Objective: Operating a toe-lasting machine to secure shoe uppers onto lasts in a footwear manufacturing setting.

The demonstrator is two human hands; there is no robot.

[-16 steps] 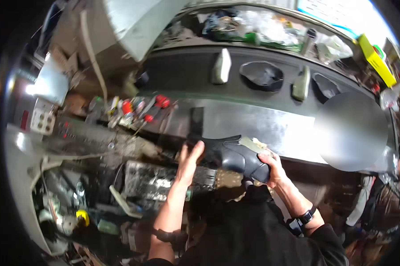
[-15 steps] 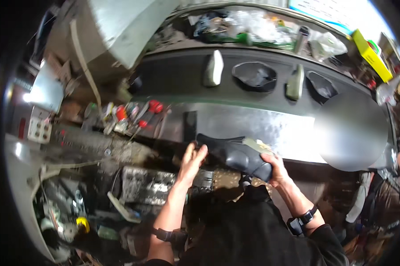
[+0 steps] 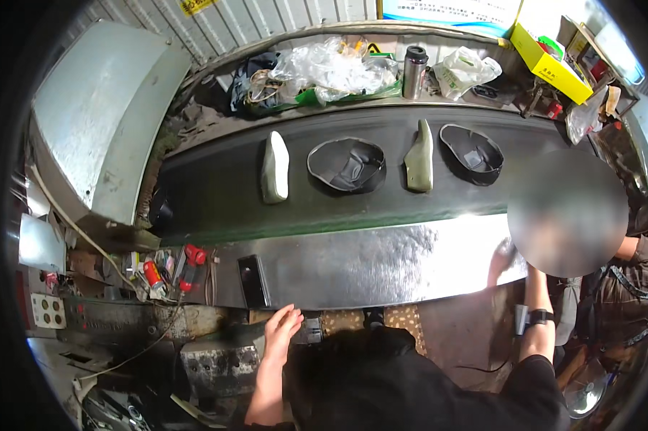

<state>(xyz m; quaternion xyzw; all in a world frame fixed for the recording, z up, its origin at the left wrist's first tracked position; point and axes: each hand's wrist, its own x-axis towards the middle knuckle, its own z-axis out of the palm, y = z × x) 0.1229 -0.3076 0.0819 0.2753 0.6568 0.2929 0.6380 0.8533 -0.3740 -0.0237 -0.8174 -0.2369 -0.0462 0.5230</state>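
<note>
My left hand (image 3: 283,329) is at the front edge of the metal counter (image 3: 338,269). Its fingers are stretched out, and nothing is in them. Just beyond it lies a dark phone-like slab (image 3: 253,281). My right forearm (image 3: 538,294), with a dark band at the wrist, reaches to the right end of the counter. A blurred disc covers the right hand, so its fingers and anything in them are hidden. On the dark belt (image 3: 223,179) behind the counter are two pale shoe lasts (image 3: 275,169) (image 3: 419,158) and two black shoe uppers (image 3: 347,165) (image 3: 472,154).
Red-handled tools (image 3: 191,266) lie at the counter's left end. A grey metal housing (image 3: 104,122) covers the belt's left end. Along the back shelf are plastic bags (image 3: 334,68), a steel bottle (image 3: 414,73) and a yellow box (image 3: 552,66). Another person's sleeve (image 3: 636,269) shows at right.
My right hand, which held a black shoe upper with a pale last, has moved right behind the blur. The upper no longer shows in my hands. The head view has shifted.
</note>
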